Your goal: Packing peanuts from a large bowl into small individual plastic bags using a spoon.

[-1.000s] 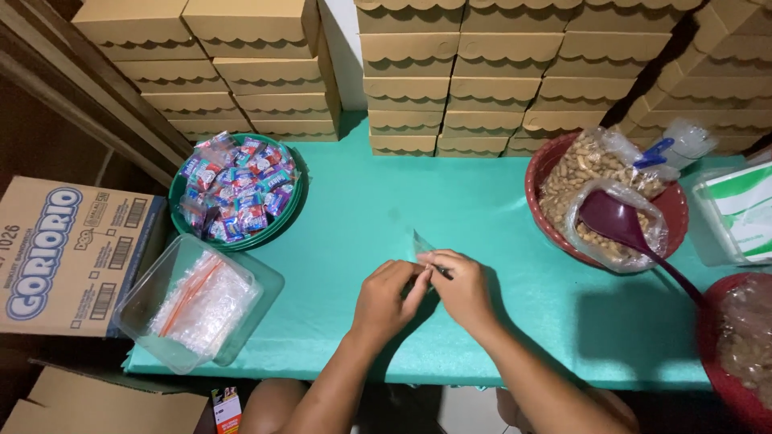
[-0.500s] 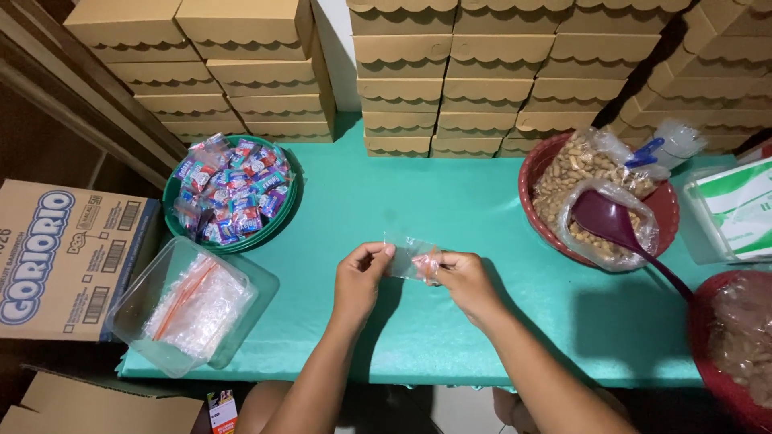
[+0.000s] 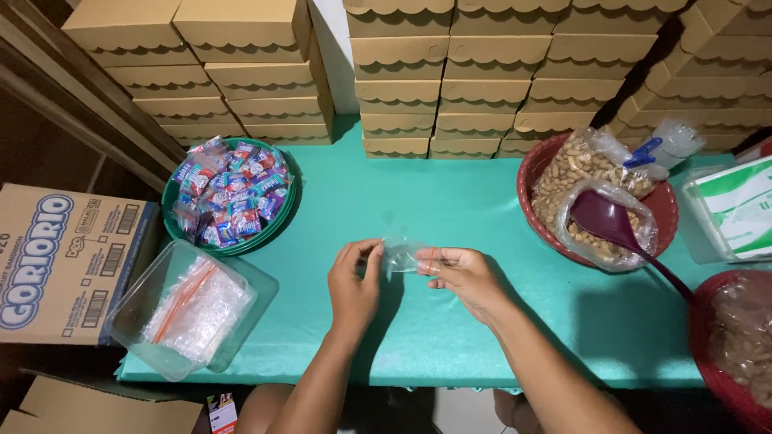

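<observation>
Clear bag point(image 3: 402, 257) pinched by both hands over teal table point(image 3: 450, 337), boxes point(image 3: 418, 80) behind.

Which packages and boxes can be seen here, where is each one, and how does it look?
Small clear bag: held between left hand and right hand.
Tan boxes: stacked at back.
Printed carton: far left, brown.
Wrapped sweets: green bowl, colourful.
Bag of peanuts: red bowl.
Clear tub: holds empty bags.
</observation>
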